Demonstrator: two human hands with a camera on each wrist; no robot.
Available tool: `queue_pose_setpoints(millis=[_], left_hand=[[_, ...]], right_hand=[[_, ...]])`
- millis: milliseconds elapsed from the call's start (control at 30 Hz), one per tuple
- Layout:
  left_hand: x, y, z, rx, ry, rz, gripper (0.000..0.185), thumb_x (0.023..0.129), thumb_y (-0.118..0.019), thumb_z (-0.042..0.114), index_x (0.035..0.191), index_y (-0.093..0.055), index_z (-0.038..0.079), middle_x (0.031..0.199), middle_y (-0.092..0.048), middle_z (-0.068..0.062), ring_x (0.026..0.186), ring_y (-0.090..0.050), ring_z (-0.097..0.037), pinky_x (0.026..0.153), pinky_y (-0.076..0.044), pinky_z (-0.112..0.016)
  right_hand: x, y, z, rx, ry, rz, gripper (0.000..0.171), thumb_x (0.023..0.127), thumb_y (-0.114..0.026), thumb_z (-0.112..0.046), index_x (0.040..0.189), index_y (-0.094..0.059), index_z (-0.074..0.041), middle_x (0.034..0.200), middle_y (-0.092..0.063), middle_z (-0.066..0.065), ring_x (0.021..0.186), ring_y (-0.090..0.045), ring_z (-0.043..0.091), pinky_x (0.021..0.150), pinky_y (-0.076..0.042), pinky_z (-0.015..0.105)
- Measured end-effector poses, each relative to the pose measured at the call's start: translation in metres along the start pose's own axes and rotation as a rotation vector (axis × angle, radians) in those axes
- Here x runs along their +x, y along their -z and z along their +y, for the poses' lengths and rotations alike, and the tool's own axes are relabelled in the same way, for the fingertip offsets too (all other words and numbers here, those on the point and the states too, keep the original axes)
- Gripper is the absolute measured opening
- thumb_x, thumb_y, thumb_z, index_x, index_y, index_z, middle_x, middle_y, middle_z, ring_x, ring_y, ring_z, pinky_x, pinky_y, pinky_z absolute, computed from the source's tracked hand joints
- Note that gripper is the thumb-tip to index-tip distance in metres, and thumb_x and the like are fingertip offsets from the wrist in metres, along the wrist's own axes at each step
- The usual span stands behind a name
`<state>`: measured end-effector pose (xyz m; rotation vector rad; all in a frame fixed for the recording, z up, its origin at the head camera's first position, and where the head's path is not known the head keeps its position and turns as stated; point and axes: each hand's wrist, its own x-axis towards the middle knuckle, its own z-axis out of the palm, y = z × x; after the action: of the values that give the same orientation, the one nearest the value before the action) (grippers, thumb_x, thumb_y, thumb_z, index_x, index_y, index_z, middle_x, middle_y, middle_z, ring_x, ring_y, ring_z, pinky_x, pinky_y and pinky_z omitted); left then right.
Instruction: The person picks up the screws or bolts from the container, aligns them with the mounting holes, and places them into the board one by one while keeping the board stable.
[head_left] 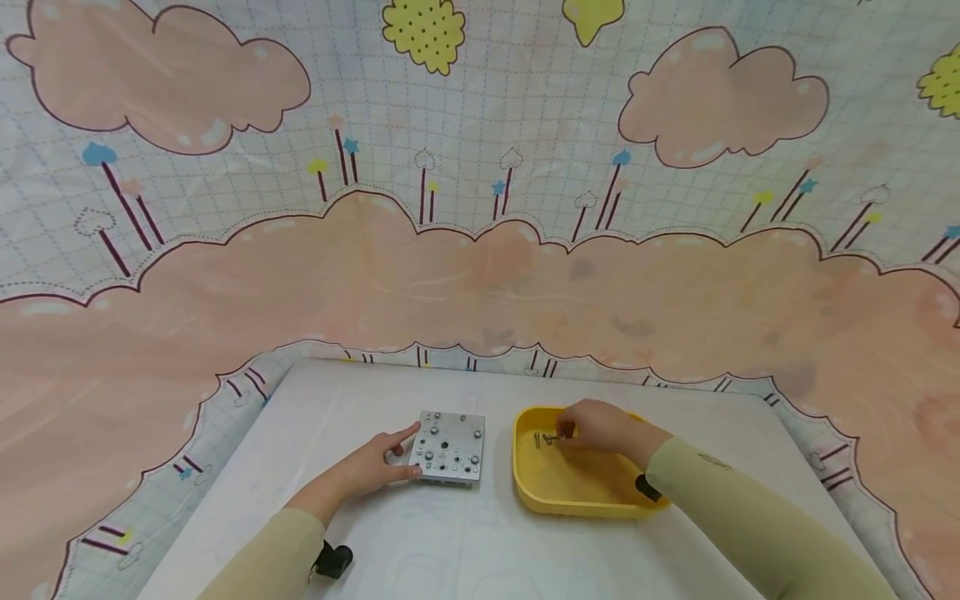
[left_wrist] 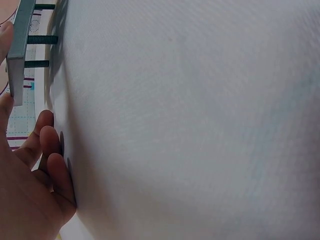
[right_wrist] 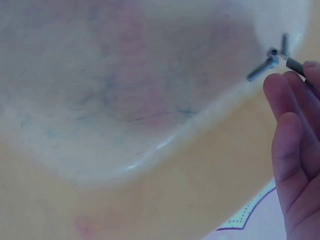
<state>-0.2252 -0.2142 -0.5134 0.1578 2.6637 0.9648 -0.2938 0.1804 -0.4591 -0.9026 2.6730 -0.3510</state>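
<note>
A square silver metal plate (head_left: 450,457) with holes and several screws set in it lies left of the yellow tray (head_left: 570,508). My left hand (head_left: 367,465) holds the plate at its left side between thumb and forefinger, its other fingers curled near the table in the left wrist view. Threaded screw ends (left_wrist: 42,39) stick out beneath the plate. Inside the tray, my right hand (head_left: 600,429) pinches a screw (right_wrist: 295,66) between its fingertips. Beside it lie a few loose screws (right_wrist: 261,69) on the tray floor.
A white-covered table (head_left: 375,533) bears the plate and the tray. Behind it hangs a patterned curtain (head_left: 480,283) with clouds. A black wrist camera (head_left: 333,560) sits under the left sleeve, and another (head_left: 647,487) under the right.
</note>
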Motion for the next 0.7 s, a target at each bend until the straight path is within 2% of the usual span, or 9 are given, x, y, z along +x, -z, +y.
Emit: queue_pose_setpoints(millis=[100, 233, 333, 467, 567, 700], left_hand=[[0.000, 0.000, -0.001, -0.003, -0.002, 0.000, 0.089, 0.078, -0.080, 0.052, 0.154, -0.039, 0.029, 0.116, -0.052, -0.008, 0.094, -0.048, -0.023, 0.085, -0.042, -0.045], [-0.001, 0.000, -0.001, -0.011, 0.001, -0.002, 0.089, 0.078, -0.080, 0.051, 0.154, -0.039, 0.029, 0.116, -0.052, -0.008, 0.095, -0.048, -0.023, 0.086, -0.042, -0.045], [-0.001, 0.000, -0.001, -0.016, 0.003, -0.005, 0.088, 0.079, -0.080, 0.051, 0.154, -0.039, 0.029, 0.116, -0.052, -0.008, 0.094, -0.048, -0.022, 0.085, -0.042, -0.044], [-0.002, 0.001, 0.001, -0.016, -0.001, -0.003, 0.088, 0.079, -0.080, 0.050, 0.154, -0.039, 0.028, 0.116, -0.052, -0.008, 0.093, -0.048, -0.022, 0.085, -0.042, -0.044], [-0.002, 0.001, 0.001, -0.015, -0.002, -0.002, 0.088, 0.079, -0.080, 0.050, 0.154, -0.039, 0.029, 0.116, -0.052, -0.008, 0.093, -0.048, -0.022, 0.085, -0.042, -0.044], [-0.003, 0.000, 0.000, -0.014, 0.004, -0.002, 0.088, 0.079, -0.080, 0.050, 0.154, -0.039, 0.029, 0.117, -0.052, -0.008, 0.094, -0.048, -0.022, 0.085, -0.042, -0.045]], right_hand=[[0.002, 0.002, -0.001, 0.045, -0.003, 0.024, 0.007, 0.090, -0.074, -0.018, 0.096, -0.072, -0.016, 0.086, -0.064, -0.012, 0.079, -0.055, 0.011, 0.077, -0.051, 0.031], [0.004, 0.008, -0.005, 0.166, -0.033, 0.040, 0.010, 0.090, -0.074, -0.016, 0.101, -0.072, -0.015, 0.091, -0.066, -0.010, 0.079, -0.058, 0.011, 0.071, -0.052, 0.026], [0.005, 0.014, -0.011, 0.278, -0.039, 0.044, 0.013, 0.091, -0.073, -0.015, 0.104, -0.073, -0.012, 0.093, -0.068, -0.007, 0.079, -0.062, 0.013, 0.070, -0.053, 0.028], [0.010, 0.020, -0.021, 0.375, -0.027, 0.054, 0.014, 0.091, -0.073, -0.017, 0.105, -0.074, -0.014, 0.095, -0.069, -0.006, 0.081, -0.065, 0.013, 0.074, -0.054, 0.030], [0.017, 0.021, -0.029, 0.426, -0.023, 0.050, 0.012, 0.092, -0.072, -0.017, 0.104, -0.074, -0.017, 0.097, -0.070, -0.005, 0.081, -0.066, 0.013, 0.076, -0.055, 0.033], [0.029, 0.019, -0.043, 0.466, 0.006, 0.043, 0.013, 0.092, -0.072, -0.016, 0.105, -0.074, -0.015, 0.095, -0.070, -0.003, 0.077, -0.066, 0.014, 0.075, -0.055, 0.035]])
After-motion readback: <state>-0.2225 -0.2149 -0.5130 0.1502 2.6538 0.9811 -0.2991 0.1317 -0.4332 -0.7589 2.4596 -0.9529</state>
